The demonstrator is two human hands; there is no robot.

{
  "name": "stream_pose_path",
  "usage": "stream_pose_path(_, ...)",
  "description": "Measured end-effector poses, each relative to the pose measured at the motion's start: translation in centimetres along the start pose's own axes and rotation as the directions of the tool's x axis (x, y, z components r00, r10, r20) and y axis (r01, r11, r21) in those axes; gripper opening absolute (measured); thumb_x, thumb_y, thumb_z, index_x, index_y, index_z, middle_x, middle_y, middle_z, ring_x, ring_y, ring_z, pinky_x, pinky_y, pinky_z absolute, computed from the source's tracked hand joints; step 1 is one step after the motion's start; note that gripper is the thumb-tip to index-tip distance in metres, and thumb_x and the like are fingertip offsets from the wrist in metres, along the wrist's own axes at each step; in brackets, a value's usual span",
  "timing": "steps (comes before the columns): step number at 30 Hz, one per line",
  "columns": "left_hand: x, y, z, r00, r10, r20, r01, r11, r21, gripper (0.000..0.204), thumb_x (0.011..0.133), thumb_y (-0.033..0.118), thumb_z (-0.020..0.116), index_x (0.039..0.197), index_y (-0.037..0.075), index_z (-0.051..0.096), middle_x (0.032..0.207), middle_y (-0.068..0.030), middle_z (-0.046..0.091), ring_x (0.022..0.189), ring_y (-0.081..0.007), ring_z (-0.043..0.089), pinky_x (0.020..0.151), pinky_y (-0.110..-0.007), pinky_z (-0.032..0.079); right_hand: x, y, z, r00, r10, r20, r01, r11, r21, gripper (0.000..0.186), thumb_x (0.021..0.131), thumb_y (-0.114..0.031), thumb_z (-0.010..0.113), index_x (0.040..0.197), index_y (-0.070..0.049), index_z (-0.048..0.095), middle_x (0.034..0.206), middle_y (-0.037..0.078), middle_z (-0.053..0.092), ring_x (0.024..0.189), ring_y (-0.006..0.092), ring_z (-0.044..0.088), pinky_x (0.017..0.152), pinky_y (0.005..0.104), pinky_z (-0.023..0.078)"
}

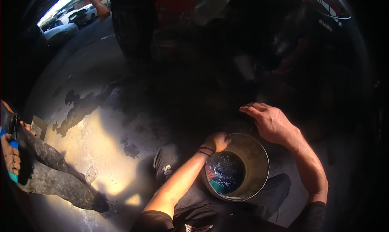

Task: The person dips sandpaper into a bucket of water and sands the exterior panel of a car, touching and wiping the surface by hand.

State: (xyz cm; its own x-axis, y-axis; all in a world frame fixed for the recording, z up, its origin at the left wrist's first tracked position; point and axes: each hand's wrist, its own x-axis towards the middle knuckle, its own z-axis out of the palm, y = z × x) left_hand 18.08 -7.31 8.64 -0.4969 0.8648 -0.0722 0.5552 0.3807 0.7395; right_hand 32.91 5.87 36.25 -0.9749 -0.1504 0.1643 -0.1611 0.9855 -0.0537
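Between my knees stands a round bucket [263,163], with dark, glinting liquid in its bottom. A green piece [216,186] that looks like a sponge lies at the liquid's near edge, and something reddish [210,172] shows beside it. My left hand [216,142] is closed at the bucket's far left rim; its fingertips are partly hidden. Beyond the rim and to the right, my right hand [265,119] is raised with its fingers stretched leftward, and nothing shows in it. Deep shadow hides whether its fingertips touch the dark surface in front.
At the left, a co-worker in stained trousers [56,179] has a hand [11,157] around something blue and teal. Another person [133,21] stands ahead. Wet patches [81,114] mark the concrete floor [87,138]. A dark, shiny surface [259,65] with dim reflections fills the far right.
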Motion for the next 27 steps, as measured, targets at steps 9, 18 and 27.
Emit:
stream_pose_path(9,0.9,1.9,0.7,0.999,0.012,0.036,-0.017,0.987,0.161,0.032,0.103,0.035,0.068,0.113,0.005,0.076,0.111,-0.024,0.079,0.108,-0.0449,0.075,0.093,-0.057,0.06,-1.4,7.5,-9.6,0.997,0.072,-0.041,-0.079,0.663,-0.745,0.068,0.102,-0.024,0.073,0.166,-0.021,0.052,0.173,-0.006,0.048,0.166,0.0188,0.034,0.138,0.0706,0.008)
stream_pose_path(18,0.6,0.8,1.3,0.993,0.057,-0.105,-0.037,0.983,0.18,0.02,0.1,0.025,0.071,0.105,0.006,0.077,0.098,-0.0232,0.081,0.095,-0.0445,0.08,0.08,-0.057,0.064,14.4,9.0,-7.0,0.999,-0.026,-0.021,-0.004,0.541,-0.841,0.057,0.114,-0.043,0.054,0.166,-0.022,0.05,0.174,-0.006,0.047,0.164,0.0176,0.036,0.136,0.0738,0.003)
stream_pose_path(27,0.2,1.9,1.3,0.991,-0.016,-0.135,0.036,0.989,0.146,0.015,0.094,0.013,0.071,0.103,0.01,0.083,0.106,-0.021,0.082,0.103,-0.0409,0.079,0.089,-0.055,0.064,17.5,12.5,-5.5,0.988,-0.145,-0.059,0.017,0.472,-0.882,0.053,0.114,-0.039,0.053,0.163,-0.02,0.055,0.173,-0.002,0.048,0.166,0.0217,0.033,0.133,0.0784,0.003)
